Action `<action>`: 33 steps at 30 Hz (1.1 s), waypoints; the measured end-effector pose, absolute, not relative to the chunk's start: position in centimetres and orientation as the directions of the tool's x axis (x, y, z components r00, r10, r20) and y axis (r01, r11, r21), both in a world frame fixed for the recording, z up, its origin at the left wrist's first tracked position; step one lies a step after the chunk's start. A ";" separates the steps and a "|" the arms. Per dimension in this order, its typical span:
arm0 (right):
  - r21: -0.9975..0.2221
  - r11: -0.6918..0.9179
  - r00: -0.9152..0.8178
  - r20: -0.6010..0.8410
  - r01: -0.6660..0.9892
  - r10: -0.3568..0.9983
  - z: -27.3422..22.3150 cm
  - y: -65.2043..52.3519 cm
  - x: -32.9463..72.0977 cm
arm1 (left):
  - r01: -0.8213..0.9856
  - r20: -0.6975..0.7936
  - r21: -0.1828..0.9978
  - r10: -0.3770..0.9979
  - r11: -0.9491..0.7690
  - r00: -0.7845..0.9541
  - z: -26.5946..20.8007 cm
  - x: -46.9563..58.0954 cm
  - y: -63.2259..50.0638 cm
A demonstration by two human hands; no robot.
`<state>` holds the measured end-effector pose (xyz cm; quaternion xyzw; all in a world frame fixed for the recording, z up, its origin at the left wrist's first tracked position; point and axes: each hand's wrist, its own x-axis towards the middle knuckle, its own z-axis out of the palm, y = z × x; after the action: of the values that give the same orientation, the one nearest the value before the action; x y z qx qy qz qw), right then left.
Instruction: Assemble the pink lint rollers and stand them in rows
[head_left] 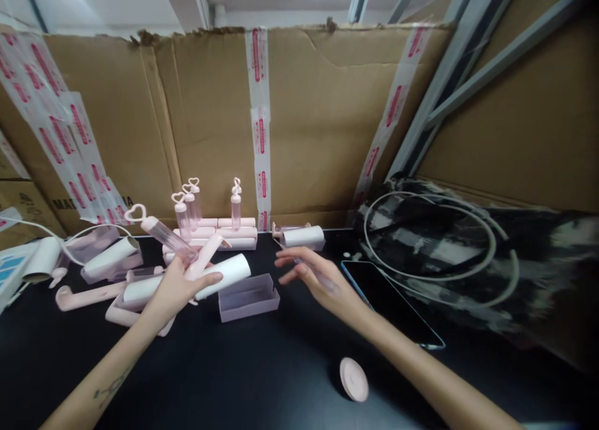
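My left hand [180, 280] is closed round several pieces: a clear tube with a heart-shaped pink top [163, 233], a pink handle piece [206, 256] and a white roll [229, 275]. To its right, an open translucent pinkish box [248, 302] stands on the black table. Right of that box, my right hand [322, 280] has loosely bent fingers with a slim clear tube [325, 282] lying across them; its far end is blurred. Under and beside my left wrist lie a pink tray-like part [119, 314], another white roll [140, 288] and a pink handle [88, 296].
Heart-topped tubes [236, 208] stand upright on stacked pink cylinders [238, 233] at the back. A cased white roll [304, 235] lies near the cardboard wall [309, 124]. To the right are a phone [393, 302] and a coiled white cable [491, 249]; a round pink cap [354, 379] lies in front.
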<state>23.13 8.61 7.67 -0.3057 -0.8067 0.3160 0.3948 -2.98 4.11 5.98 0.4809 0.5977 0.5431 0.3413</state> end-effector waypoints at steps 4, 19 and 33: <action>-0.506 0.694 -0.729 0.171 0.512 0.662 8.3 5.7 27.0 | 0.199 0.103 0.979 0.943 -0.040 -0.317 6.0 -3.1 4.2; -0.127 0.631 -0.523 0.450 0.765 0.724 0.0 3.7 28.5 | 0.072 0.096 0.994 0.965 -0.080 -0.243 5.7 -2.3 4.0; -0.594 0.673 -0.350 0.576 0.441 0.738 5.9 10.7 18.0 | -0.304 0.034 0.942 0.944 -0.140 -0.327 5.3 -1.6 3.2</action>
<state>18.00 10.74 5.93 -0.3668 -0.8037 0.1706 0.4364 -1.58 3.21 5.35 0.3464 0.4622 0.6707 0.4654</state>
